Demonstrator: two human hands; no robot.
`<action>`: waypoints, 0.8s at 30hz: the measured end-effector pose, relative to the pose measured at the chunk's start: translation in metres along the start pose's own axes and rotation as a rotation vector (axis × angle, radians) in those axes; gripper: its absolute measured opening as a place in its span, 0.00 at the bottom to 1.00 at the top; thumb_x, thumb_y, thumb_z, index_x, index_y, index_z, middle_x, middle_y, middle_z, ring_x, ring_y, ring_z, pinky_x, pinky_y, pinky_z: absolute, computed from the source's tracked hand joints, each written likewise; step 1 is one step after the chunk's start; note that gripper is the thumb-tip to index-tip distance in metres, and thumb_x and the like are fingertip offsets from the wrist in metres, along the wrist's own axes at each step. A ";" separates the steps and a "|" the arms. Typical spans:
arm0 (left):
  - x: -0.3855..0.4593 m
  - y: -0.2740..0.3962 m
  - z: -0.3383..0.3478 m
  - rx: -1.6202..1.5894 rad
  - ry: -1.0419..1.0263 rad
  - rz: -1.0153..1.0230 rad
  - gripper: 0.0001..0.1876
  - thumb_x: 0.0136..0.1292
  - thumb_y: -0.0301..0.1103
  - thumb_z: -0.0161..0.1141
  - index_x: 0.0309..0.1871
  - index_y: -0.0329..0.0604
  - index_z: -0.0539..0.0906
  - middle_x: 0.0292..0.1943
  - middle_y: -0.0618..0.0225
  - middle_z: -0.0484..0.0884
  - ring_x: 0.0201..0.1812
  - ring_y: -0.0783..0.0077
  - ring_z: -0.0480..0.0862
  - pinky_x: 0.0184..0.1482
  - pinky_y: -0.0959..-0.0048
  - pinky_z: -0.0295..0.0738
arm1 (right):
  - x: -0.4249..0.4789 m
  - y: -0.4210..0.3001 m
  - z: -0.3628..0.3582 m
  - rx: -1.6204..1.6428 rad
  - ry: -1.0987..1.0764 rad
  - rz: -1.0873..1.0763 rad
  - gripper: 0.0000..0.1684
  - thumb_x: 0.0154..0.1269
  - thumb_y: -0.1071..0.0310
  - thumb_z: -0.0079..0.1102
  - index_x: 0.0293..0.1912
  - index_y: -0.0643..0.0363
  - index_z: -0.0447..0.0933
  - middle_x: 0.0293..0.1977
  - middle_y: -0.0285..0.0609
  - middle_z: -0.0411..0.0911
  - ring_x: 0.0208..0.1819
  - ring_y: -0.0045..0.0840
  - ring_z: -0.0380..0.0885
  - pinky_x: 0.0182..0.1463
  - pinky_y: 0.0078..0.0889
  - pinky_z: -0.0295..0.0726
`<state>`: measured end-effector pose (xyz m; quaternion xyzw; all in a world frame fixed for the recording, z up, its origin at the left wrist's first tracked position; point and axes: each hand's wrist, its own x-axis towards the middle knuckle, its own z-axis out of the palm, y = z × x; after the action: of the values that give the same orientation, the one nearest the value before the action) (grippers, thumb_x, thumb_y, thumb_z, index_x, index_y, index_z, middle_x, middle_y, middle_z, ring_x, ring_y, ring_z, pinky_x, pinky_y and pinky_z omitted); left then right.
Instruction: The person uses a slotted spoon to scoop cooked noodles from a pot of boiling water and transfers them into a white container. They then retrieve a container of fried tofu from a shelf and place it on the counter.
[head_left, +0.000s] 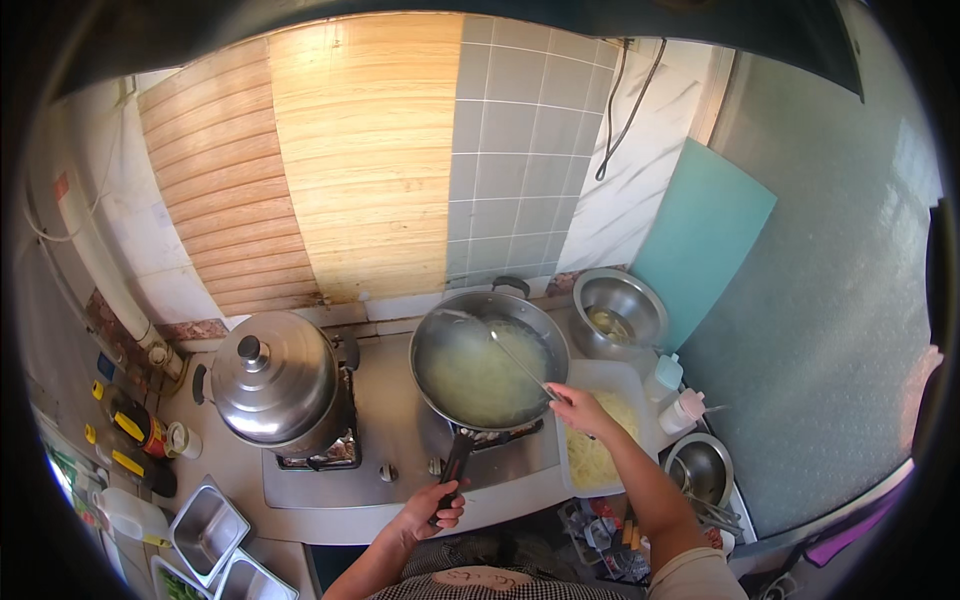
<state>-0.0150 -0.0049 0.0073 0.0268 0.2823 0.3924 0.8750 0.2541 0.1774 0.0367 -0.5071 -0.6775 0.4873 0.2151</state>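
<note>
My left hand (435, 508) is closed around the black handle (454, 469) of a deep wok (429, 341) on the right burner. Inside the wok lie pale yellow-green shreds (480, 379) in cloudy liquid, with steam over them. My right hand (577, 409) grips a long thin metal utensil (521, 360) that reaches into the wok. Steam and liquid blur its working end, so its kind cannot be told. Under my right forearm stands a translucent plastic tub (564, 457) holding more pale yellow shreds (592, 461).
A lidded steel pot (277, 375) occupies the left burner. Behind the tub sits a steel basin (649, 300) with some liquid; two lidded containers (664, 377) and a steel bowl (724, 465) line the right edge. Bottles (135, 427) and steel pans (210, 529) stand at left.
</note>
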 end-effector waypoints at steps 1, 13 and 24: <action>0.000 0.000 0.000 0.001 0.000 0.006 0.13 0.65 0.35 0.44 0.51 0.42 0.65 0.22 0.71 0.63 0.15 0.82 0.58 0.14 0.84 0.50 | -0.003 -0.004 -0.002 -0.082 -0.024 -0.023 0.24 0.59 0.67 0.51 0.57 0.54 0.64 0.22 0.33 0.67 0.21 0.13 0.63 0.23 0.17 0.65; 0.002 -0.001 -0.007 -0.022 -0.039 0.004 0.12 0.64 0.35 0.45 0.48 0.42 0.66 0.23 0.69 0.65 0.15 0.81 0.59 0.14 0.83 0.51 | -0.070 -0.011 -0.026 -0.740 -0.036 -0.282 0.25 0.55 0.66 0.53 0.55 0.41 0.67 0.30 0.44 0.72 0.31 0.36 0.73 0.34 0.33 0.71; 0.000 -0.002 -0.004 -0.032 -0.037 0.008 0.14 0.64 0.36 0.45 0.50 0.41 0.66 0.24 0.68 0.65 0.16 0.81 0.59 0.15 0.83 0.52 | -0.070 -0.003 -0.045 -0.385 0.242 -0.177 0.25 0.56 0.70 0.54 0.55 0.46 0.66 0.40 0.47 0.75 0.38 0.37 0.76 0.39 0.27 0.72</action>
<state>-0.0156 -0.0066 0.0033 0.0213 0.2596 0.3997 0.8789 0.3159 0.1342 0.0727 -0.5321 -0.7691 0.2639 0.2361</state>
